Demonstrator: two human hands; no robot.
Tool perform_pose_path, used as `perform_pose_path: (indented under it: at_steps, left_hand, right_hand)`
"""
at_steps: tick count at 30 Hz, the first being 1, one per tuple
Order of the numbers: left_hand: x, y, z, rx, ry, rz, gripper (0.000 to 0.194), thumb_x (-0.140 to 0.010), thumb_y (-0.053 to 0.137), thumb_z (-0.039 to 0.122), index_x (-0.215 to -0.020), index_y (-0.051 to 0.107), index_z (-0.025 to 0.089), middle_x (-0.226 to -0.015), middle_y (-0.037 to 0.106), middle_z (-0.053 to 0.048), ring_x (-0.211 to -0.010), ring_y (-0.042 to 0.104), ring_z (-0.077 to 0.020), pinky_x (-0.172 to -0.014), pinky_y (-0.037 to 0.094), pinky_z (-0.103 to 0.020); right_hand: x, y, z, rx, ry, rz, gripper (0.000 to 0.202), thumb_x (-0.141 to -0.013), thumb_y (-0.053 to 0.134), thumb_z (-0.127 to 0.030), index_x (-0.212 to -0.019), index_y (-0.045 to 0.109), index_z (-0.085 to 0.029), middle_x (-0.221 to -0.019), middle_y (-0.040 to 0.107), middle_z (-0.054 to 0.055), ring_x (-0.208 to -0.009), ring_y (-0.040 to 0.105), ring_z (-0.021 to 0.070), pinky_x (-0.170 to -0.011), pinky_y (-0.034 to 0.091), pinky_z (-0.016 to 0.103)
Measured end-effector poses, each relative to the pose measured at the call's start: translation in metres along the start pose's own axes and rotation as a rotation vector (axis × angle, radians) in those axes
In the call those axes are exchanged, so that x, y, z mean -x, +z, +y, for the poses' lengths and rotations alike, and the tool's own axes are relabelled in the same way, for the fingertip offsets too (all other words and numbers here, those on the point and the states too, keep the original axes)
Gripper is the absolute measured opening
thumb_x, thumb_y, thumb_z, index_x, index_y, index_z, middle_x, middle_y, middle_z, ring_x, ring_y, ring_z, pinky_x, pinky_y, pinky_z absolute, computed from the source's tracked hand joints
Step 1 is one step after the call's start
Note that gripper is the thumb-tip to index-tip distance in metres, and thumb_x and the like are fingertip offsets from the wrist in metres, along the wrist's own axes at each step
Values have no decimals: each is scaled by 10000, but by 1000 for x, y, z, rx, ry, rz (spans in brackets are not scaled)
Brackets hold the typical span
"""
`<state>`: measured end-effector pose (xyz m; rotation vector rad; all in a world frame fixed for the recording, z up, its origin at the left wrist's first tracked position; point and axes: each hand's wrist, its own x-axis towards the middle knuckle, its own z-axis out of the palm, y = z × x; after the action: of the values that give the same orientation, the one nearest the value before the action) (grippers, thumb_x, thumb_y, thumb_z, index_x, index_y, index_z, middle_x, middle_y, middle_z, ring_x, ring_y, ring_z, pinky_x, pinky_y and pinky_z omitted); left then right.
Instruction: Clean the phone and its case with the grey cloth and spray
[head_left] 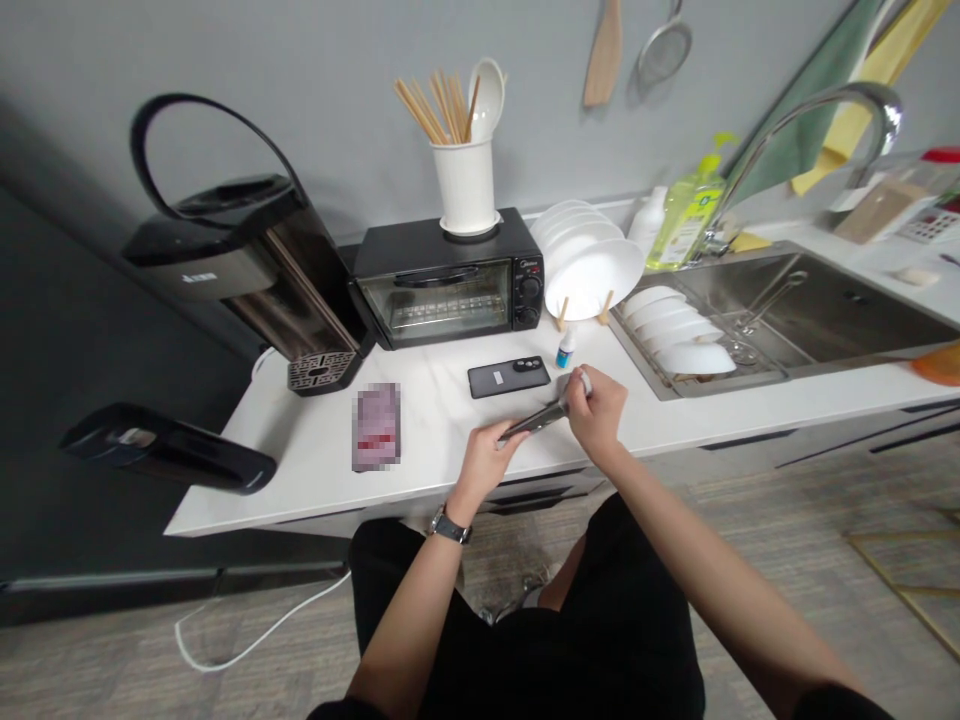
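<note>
My left hand (486, 460) is closed around the lower end of a thin dark smartphone (534, 421), tilted and seen almost edge-on above the counter's front part. My right hand (598, 412) is closed at the phone's upper end. A small pale grey piece (585, 381) shows between its fingers, perhaps a cloth; its full shape is hidden. Just beyond my hands, a black phone or phone case (508, 377) lies with its camera side up. Beside it stands a small white-capped bottle (566, 348) with a blue label. A blurred purple rectangle (376, 428) lies to the left.
A black toaster oven (442, 290) carries a white utensil holder (465, 185). White plates (592, 270) stand in a rack beside the sink (825, 310), which holds bowls (679, 330). At left are a water dispenser (255, 270) and a black cylindrical thing (180, 450) near the counter edge.
</note>
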<state>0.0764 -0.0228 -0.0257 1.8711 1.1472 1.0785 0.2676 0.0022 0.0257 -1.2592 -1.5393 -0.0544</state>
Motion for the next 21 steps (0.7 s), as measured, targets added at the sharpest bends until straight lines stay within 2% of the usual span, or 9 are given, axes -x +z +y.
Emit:
perform_pose_path:
  at_steps: [3, 5, 7, 10, 12, 14, 16, 18, 21]
  left_hand:
    - [7, -4, -3, 27, -83, 51, 212, -940, 739, 372, -961, 820, 177, -874, 810, -25, -759, 716, -188, -709, 533, -252]
    - [11, -5, -4, 32, -119, 81, 223, -915, 763, 384, -902, 812, 167, -809, 786, -16, -694, 671, -165, -651, 496, -238]
    - [13, -5, -4, 33, -132, 97, 232, -905, 767, 390, -877, 804, 163, -766, 761, -10, -661, 633, -149, -625, 468, -233]
    - [12, -4, -3, 3, -128, 100, 238, -907, 747, 391, -869, 795, 161, -725, 732, -4, -631, 594, -140, -608, 449, -237]
    - [11, -4, -5, -20, -124, 103, 229, -917, 714, 354, -817, 771, 156, -686, 705, -4, -610, 576, -142, -600, 451, -247]
    - [11, -5, -8, -36, -126, 114, 219, -917, 668, 267, -741, 727, 152, -652, 680, -15, -604, 573, -153, -599, 459, -263]
    - [12, -7, -13, -47, -128, 132, 187, -899, 623, 176, -736, 709, 149, -696, 699, -46, -659, 606, -177, -635, 482, -283]
    - [14, -9, -17, -47, -126, 128, 151, -880, 621, 143, -762, 716, 144, -744, 720, -65, -707, 630, -190, -669, 497, -291]
    - [15, -9, -16, -27, -121, 83, 169, -908, 669, 234, -787, 749, 147, -699, 702, -31, -649, 604, -166, -627, 477, -266]
  right_hand:
    - [21, 7, 14, -25, 211, -7, 488, -1106, 313, -402, -638, 346, -266, -511, 382, -56, -486, 386, 136, -534, 285, 297]
    - [31, 11, 18, 2, 219, -17, 474, -1106, 321, -393, -656, 392, -263, -530, 414, -51, -501, 404, 144, -542, 304, 299]
    - [37, 12, 18, 31, 210, -36, 448, -1094, 370, -383, -683, 483, -246, -616, 538, -11, -583, 493, 162, -613, 371, 311]
    - [43, 15, 2, 83, 114, -116, 345, -1072, 419, -303, -847, 664, -215, -960, 742, 87, -996, 655, 248, -938, 451, 406]
    - [49, 20, -19, 108, -25, -233, 311, -1067, 414, -233, -1050, 722, -199, -1156, 764, 101, -1253, 609, 287, -1137, 362, 494]
    - [56, 26, -44, 86, -199, -394, 352, -1065, 405, -206, -1277, 684, -169, -1310, 734, 110, -1361, 561, 276, -1214, 310, 506]
    - [62, 31, -62, 25, -363, -544, 436, -1063, 423, -235, -1457, 571, -120, -1472, 645, 133, -1424, 511, 262, -1223, 328, 475]
    - [62, 30, -61, 11, -467, -616, 506, -1068, 430, -269, -1536, 482, -85, -1529, 594, 153, -1414, 508, 264, -1178, 377, 453]
    - [50, 15, -26, 162, -415, -558, 412, -1077, 435, -306, -1382, 620, -99, -1247, 735, 151, -1095, 632, 285, -963, 452, 440]
